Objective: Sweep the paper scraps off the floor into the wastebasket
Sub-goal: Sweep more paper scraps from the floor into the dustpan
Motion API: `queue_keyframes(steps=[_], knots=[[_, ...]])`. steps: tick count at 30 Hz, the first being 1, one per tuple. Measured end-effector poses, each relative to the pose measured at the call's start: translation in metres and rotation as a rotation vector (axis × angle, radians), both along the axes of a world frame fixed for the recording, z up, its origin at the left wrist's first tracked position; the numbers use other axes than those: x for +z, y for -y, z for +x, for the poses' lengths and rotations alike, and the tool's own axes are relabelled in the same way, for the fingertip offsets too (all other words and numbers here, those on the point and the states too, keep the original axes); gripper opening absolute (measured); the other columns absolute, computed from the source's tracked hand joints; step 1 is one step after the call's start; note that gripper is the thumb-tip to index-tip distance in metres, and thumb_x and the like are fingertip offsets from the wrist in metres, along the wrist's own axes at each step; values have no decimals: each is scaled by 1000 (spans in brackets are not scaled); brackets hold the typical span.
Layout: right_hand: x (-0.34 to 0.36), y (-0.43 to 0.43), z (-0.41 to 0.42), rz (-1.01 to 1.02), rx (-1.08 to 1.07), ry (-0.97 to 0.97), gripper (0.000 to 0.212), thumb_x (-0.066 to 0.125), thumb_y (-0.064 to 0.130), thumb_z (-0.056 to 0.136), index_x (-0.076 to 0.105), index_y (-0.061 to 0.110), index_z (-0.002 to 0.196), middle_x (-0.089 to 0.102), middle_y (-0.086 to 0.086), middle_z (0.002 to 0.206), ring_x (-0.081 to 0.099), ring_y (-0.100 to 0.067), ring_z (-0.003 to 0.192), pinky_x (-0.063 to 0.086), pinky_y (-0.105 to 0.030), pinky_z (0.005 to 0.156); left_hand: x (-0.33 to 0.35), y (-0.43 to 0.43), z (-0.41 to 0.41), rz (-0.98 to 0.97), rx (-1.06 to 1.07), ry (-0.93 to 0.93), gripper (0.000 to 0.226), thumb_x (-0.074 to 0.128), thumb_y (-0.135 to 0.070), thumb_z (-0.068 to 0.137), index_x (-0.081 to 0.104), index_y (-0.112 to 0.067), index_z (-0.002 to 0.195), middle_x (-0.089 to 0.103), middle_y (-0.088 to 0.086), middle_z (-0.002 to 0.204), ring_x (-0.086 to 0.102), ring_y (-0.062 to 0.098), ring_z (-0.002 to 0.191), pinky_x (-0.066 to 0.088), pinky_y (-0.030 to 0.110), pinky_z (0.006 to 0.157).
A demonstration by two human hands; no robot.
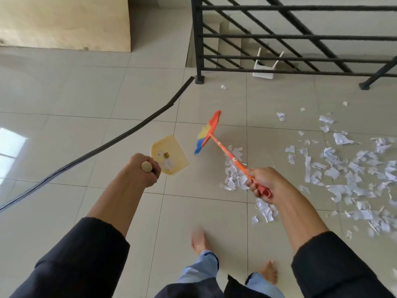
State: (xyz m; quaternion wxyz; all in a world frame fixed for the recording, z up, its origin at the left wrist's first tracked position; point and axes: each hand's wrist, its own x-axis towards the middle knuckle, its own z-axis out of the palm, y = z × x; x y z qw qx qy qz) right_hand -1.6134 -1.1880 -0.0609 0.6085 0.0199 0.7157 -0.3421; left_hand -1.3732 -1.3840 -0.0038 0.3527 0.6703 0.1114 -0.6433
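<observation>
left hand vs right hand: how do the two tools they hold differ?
The left hand grips a pale yellow dustpan by its wooden handle end, pan low with a few scraps in it. The right hand grips an orange broom with yellow and blue bristles, its head blurred, pointed away from the paper scraps. Shared: each is held by one curled fist at the handle's end.

Tiled floor [86, 93] — scattered paper scraps [348, 168]
</observation>
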Motion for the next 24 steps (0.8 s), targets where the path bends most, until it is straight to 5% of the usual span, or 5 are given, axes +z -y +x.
queue_keyframes(steps=[4,12,18,24], knots=[[-37,59,-3,62,-77,50,15,53,23,104,60,11,108,48,0,57,38,-4,37,32,-15,31,-12,-9,3,54,-238,-37,18,44,7,92,45,-6,80,50,8,49,37,10,26,36,14,32],[3,51,-5,-38,-322,109,18,45,11,105,61,7,97,40,-3,62,35,-4,33,34,-14,28,-17,29,-15,51,-325,-82,12,47,4,94,45,-7,89,46,8,44,39,8,30,37,14,31],[-2,94,-44,-123,-208,42,17,49,10,103,63,1,106,47,-1,59,39,-5,38,31,-16,32,-28,63,-47,67,-342,-107,9,46,1,96,45,-7,94,43,7,46,39,8,29,35,15,29],[-58,245,-107,-137,-144,4,13,50,13,102,59,7,96,47,-2,57,38,-7,37,31,-18,33,-39,126,-90,66,-303,-138,5,44,-3,100,46,-6,96,41,3,49,39,7,29,34,14,29]])
